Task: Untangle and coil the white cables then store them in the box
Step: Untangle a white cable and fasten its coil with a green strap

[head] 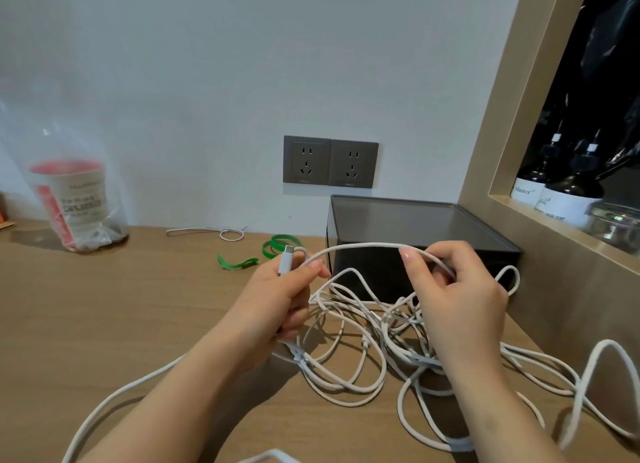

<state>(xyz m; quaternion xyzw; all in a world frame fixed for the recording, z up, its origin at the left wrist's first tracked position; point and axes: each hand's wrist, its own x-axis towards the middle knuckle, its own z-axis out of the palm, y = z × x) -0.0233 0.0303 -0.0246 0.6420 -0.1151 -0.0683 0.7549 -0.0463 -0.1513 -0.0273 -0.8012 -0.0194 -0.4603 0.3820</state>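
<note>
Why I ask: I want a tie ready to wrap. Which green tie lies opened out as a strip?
The left green tie, a loose strip farther from the box. The right green tie is curled into a ring beside it.

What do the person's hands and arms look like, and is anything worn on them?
Both are bare. The left hand and right hand show no gloves and no rings. The left forearm and right forearm are uncovered down to the picture's lower edge: no sleeves, watch or bracelet in view.
</note>
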